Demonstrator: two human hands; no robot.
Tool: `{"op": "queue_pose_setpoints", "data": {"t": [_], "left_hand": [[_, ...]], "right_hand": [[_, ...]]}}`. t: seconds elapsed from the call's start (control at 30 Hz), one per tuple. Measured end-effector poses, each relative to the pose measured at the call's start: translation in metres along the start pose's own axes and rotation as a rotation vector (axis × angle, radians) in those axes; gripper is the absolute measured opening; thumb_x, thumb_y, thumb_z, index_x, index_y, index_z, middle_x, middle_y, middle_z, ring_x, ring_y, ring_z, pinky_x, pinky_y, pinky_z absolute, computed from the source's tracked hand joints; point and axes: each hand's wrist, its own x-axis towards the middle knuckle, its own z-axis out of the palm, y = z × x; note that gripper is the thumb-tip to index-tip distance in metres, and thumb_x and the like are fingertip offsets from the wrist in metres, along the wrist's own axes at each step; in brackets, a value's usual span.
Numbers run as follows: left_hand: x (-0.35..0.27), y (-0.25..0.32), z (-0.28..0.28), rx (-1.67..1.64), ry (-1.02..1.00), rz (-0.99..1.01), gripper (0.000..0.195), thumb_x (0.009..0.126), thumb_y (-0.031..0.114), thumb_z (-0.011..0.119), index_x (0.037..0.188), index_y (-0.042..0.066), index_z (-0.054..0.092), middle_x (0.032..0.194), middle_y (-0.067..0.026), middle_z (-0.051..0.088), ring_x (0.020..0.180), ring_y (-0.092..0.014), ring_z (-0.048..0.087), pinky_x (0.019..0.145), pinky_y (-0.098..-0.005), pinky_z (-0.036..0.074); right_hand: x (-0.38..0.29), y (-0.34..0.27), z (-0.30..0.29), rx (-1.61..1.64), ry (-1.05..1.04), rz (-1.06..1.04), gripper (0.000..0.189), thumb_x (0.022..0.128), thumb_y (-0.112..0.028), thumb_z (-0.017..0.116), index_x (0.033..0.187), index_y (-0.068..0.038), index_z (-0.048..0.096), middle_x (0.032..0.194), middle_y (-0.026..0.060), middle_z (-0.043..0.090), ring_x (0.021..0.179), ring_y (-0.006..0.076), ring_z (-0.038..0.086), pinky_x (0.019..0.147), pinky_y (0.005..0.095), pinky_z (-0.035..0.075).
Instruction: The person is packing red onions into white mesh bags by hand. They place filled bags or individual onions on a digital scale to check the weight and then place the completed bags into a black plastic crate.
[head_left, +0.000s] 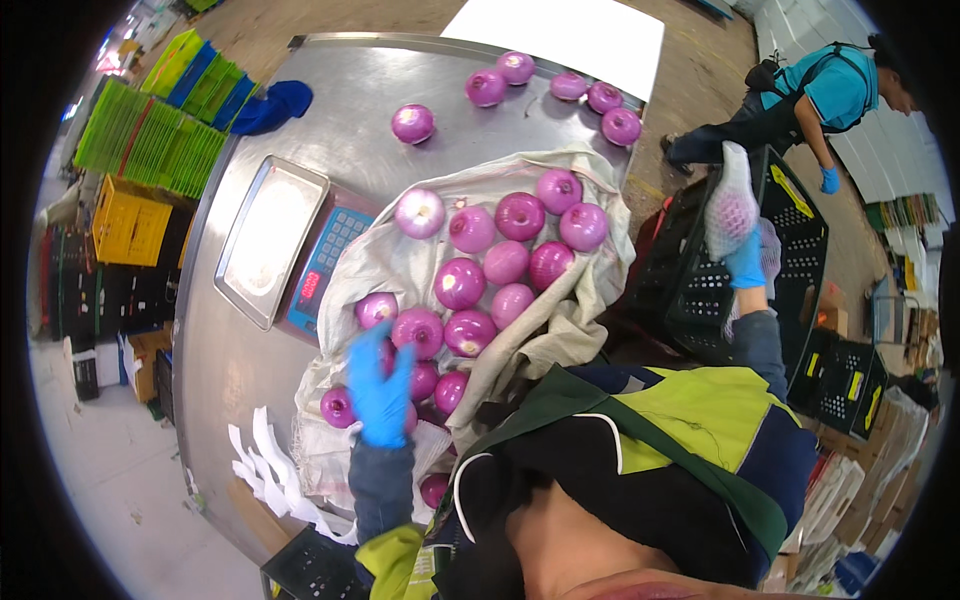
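Many red onions (460, 283) lie on and in an open woven sack (592, 281) on a steel table. My left hand (380, 386), in a blue glove, reaches over the onions at the sack's left part, fingers spread; whether it touches one I cannot tell. My right hand (744, 262), also gloved in blue, grips a white mesh net with onions inside (727, 210) above a black perforated crate (705, 289). More netted produce shows beneath that hand. A digital scale (322, 255) with a steel pan (271, 241) stands left of the sack. Several loose onions (412, 124) sit towards the table's far side.
White foam nets or strips (274, 469) lie at the table's near left. A blue cloth (277, 105) and stacked green crates (154, 139) are at the far left. A co-worker (817, 97) in a turquoise shirt bends beyond the black crates on the right.
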Motion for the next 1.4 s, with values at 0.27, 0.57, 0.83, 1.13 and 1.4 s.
{"op": "queue_pose_setpoints", "data": {"t": [0.27, 0.57, 0.83, 1.13, 1.4], "left_hand": [[-0.096, -0.129, -0.017, 0.061, 0.114, -0.511, 0.048, 0.088, 0.034, 0.064, 0.122, 0.002, 0.055, 0.105, -0.0187, 0.062, 0.1, -0.028, 0.059, 0.087, -0.0377, 0.046], [-0.121, -0.176, -0.027, -0.315, 0.229, -0.537, 0.04, 0.085, 0.02, 0.067, 0.119, -0.001, 0.057, 0.11, -0.0132, 0.061, 0.101, -0.019, 0.057, 0.09, -0.033, 0.045], [-0.169, -0.13, -0.076, -0.159, 0.201, -0.61, 0.063, 0.073, -0.003, 0.066, 0.133, 0.004, 0.046, 0.131, -0.0137, 0.048, 0.121, -0.025, 0.045, 0.101, -0.0387, 0.038], [-0.073, -0.092, -0.12, -0.713, 0.949, -0.547, 0.029, 0.081, -0.001, 0.063, 0.109, 0.003, 0.054, 0.101, -0.0009, 0.052, 0.093, -0.01, 0.049, 0.084, -0.0243, 0.042], [0.005, -0.07, -0.053, -1.272, 0.524, -0.439, 0.019, 0.087, 0.01, 0.064, 0.104, 0.002, 0.059, 0.098, -0.0041, 0.06, 0.091, -0.013, 0.058, 0.082, -0.0274, 0.048]], "right_hand": [[-0.015, -0.015, -0.187, 0.127, 0.435, -0.037, 0.04, 0.093, -0.028, 0.054, 0.126, -0.006, 0.054, 0.123, 0.0117, 0.058, 0.108, 0.0267, 0.057, 0.091, 0.0385, 0.048], [0.064, 0.089, 0.397, -0.758, -0.644, -0.352, 0.08, 0.077, -0.03, 0.076, 0.143, -0.01, 0.037, 0.136, 0.014, 0.046, 0.121, 0.0253, 0.048, 0.099, 0.0359, 0.041], [0.135, 0.243, 0.583, -1.277, -0.818, -0.34, 0.104, 0.051, -0.038, 0.086, 0.141, -0.012, 0.039, 0.137, 0.0232, 0.043, 0.121, 0.0379, 0.047, 0.099, 0.0414, 0.042], [-0.077, 0.236, 0.718, -0.918, -1.35, -0.637, 0.095, 0.061, -0.029, 0.08, 0.141, -0.004, 0.034, 0.131, 0.0245, 0.048, 0.119, 0.0369, 0.05, 0.1, 0.0392, 0.042], [-0.142, 0.13, 0.618, -0.467, -1.801, -0.185, 0.085, 0.076, -0.021, 0.076, 0.146, -0.008, 0.029, 0.143, 0.0176, 0.039, 0.129, 0.027, 0.043, 0.107, 0.0376, 0.035]]}}
